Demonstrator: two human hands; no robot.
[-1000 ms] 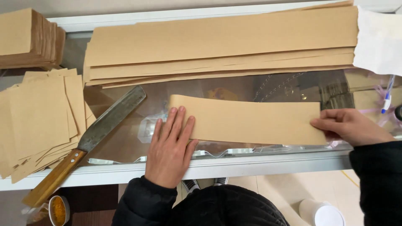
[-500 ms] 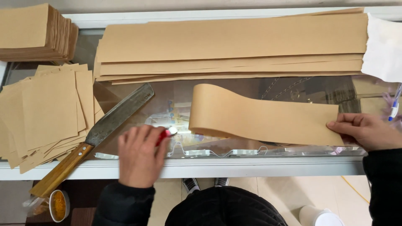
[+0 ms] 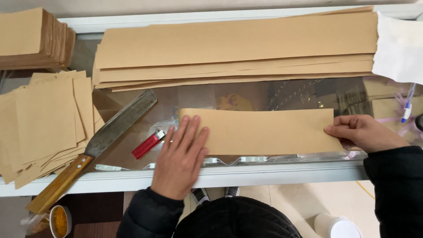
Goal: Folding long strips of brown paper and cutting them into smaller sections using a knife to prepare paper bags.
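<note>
Head view, looking down on a glass-topped counter (image 3: 273,176). A brown paper strip (image 3: 264,131) lies flat near the counter's front edge, long axis running from 9 to 3 o'clock, apparently so that both hands can reach its two ends at once. The left hand (image 3: 181,161) rests palm-down on the strip's 9 o'clock end; its fingers (image 3: 190,132) are extended and slightly spread, pressing flat rather than gripping, which appears to pin the sheet against the glass. The right hand (image 3: 363,133) holds the 3 o'clock end; its fingers are curled together over the edge, with the thumb hidden beneath, so the pinch itself cannot be fully seen. At 12 o'clock of the strip lies a stack of long brown sheets (image 3: 238,48). At 9 o'clock of the left hand lie a red lighter (image 3: 147,145) and a broad knife with a wooden handle (image 3: 94,147), both untouched. Cut paper squares (image 3: 44,119) are fanned out farther toward 9 o'clock.
</note>
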